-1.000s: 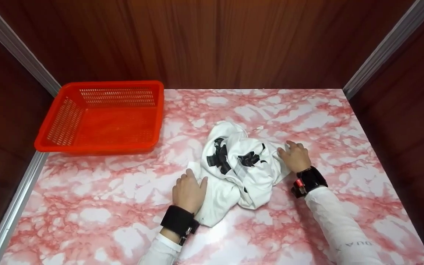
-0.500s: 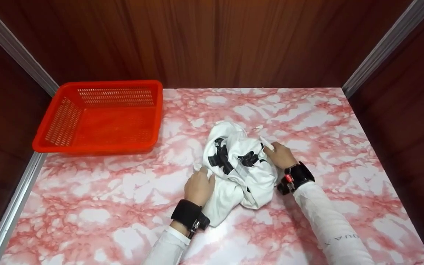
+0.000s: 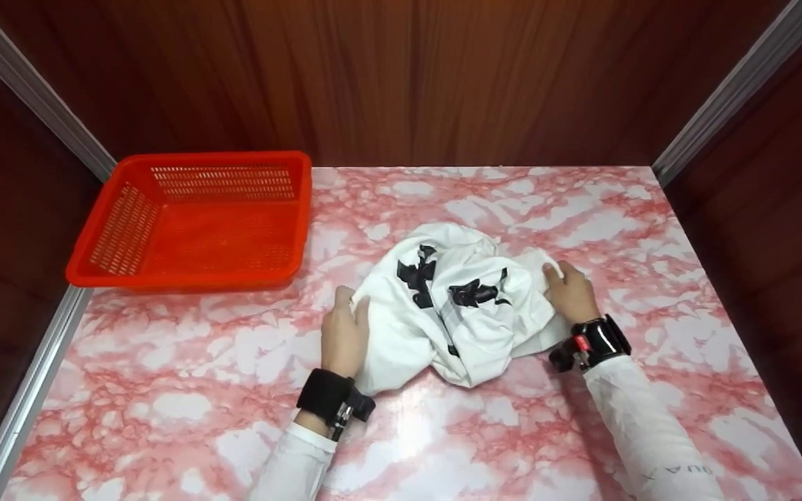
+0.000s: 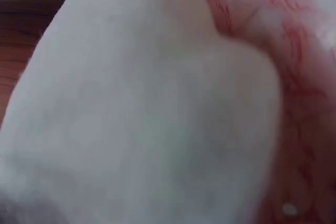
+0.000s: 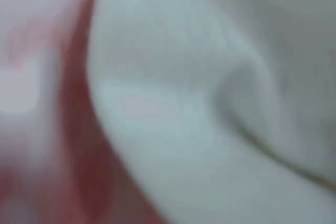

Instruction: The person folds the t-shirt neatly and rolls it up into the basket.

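Observation:
A crumpled white cloth garment with black printed patches lies bunched at mid-table in the head view. At its left edge my left hand pinches the fabric, thumb on the near side. My right hand grips the opposite edge between thumb and fingers. Blurred white cloth fills most of the left wrist view and hides the fingers there. The right wrist view is likewise taken up by white fabric with a fold in it; no fingers show.
An orange-red plastic basket with slotted walls stands at the back left of the pink-and-white marbled table. Dark wood panels close off the back and both sides.
Both hands first came inward onto the cloth's edges, then moved apart, left hand to the left and right hand to the right. The garment has been spread wider between them.

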`<state>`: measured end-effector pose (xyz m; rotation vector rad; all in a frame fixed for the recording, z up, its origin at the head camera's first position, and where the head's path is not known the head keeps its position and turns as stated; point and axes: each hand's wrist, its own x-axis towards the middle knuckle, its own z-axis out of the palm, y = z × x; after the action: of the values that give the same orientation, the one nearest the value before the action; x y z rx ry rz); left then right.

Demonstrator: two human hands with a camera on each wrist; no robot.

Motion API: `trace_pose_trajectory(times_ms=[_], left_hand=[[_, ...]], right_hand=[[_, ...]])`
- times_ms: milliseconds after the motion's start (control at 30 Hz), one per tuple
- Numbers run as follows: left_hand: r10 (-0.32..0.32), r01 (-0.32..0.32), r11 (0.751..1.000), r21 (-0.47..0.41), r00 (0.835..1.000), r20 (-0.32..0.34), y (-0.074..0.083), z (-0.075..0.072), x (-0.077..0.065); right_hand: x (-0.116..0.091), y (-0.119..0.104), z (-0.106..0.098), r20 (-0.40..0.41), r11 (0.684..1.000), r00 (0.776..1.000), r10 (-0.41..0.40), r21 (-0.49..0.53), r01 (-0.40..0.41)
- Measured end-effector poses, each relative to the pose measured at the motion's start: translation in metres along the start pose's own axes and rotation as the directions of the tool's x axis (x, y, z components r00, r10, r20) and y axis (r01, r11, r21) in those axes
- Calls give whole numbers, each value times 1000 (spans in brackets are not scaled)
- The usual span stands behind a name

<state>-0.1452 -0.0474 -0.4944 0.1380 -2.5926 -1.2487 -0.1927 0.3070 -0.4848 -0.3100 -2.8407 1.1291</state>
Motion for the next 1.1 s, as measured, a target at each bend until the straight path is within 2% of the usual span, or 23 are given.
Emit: trace_pose_trajectory(times_ms=[200, 333, 667, 767, 900, 1100], left_hand=[[40, -40, 999, 11, 999, -32, -8, -11, 7], [57, -56, 998, 34, 998, -38, -14, -20, 11], [115, -113, 991, 76, 993, -21, -28, -40, 19], [119, -117, 987, 112, 993, -9, -32, -44, 20], [136, -136, 980, 148, 991, 11, -38, -49, 21], [164, -174, 967, 188, 984, 65, -48, -49, 17]], right_hand=[[-3, 8, -27, -118, 998, 993, 13, 57, -6], [-7, 15, -42, -170, 998, 985, 33, 66, -22], [-18, 37, -75, -304, 997, 951, 61, 55, -47], [-21, 44, -86, -326, 996, 942, 83, 64, -65], [-25, 56, -102, -316, 990, 939, 137, 75, -119], [-35, 79, -119, -311, 978, 927, 207, 53, -201]])
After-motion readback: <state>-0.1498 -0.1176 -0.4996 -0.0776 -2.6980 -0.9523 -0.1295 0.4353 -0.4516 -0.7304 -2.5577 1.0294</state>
